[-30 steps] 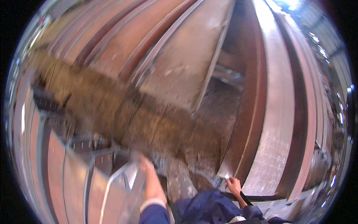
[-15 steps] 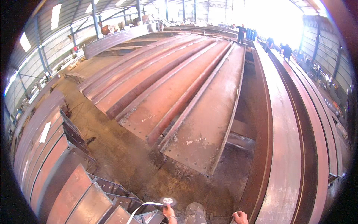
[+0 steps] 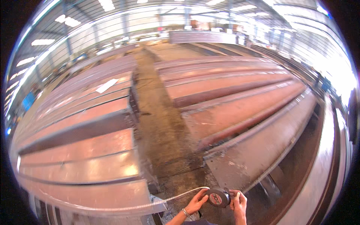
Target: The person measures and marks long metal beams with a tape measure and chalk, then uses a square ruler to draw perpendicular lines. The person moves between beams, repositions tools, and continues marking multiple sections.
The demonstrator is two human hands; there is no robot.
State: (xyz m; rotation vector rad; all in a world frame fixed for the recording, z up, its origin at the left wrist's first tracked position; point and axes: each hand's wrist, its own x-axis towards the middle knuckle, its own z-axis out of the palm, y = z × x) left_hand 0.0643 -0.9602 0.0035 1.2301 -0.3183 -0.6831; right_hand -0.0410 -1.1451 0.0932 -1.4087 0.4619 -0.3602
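A round black tape measure reel [image 3: 218,198] with a red and white centre is held between my two hands near the lower edge. My left hand [image 3: 197,201], with a bracelet at its wrist, closes on the reel's left side, where the white tape comes out. At the reel's right rim, my right hand [image 3: 238,202] is closed with bent fingers; whether it grips a crank there is hidden. The pale measuring tape [image 3: 150,204] runs out leftward in a long sagging curve, across the near end of the rusty steel beams [image 3: 86,193].
Brown steel beams [image 3: 240,112] lie side by side ahead and right. More beams [image 3: 75,146] fill the left, with a white sheet [image 3: 107,86] on one. A dirt-covered floor strip [image 3: 161,123] runs between the stacks. Long narrow beams [image 3: 318,176] stretch along the right.
The view has swung left, bringing the left stack further in. The reel has come up higher, and my right hand, earlier apart from it, is now at its right rim.
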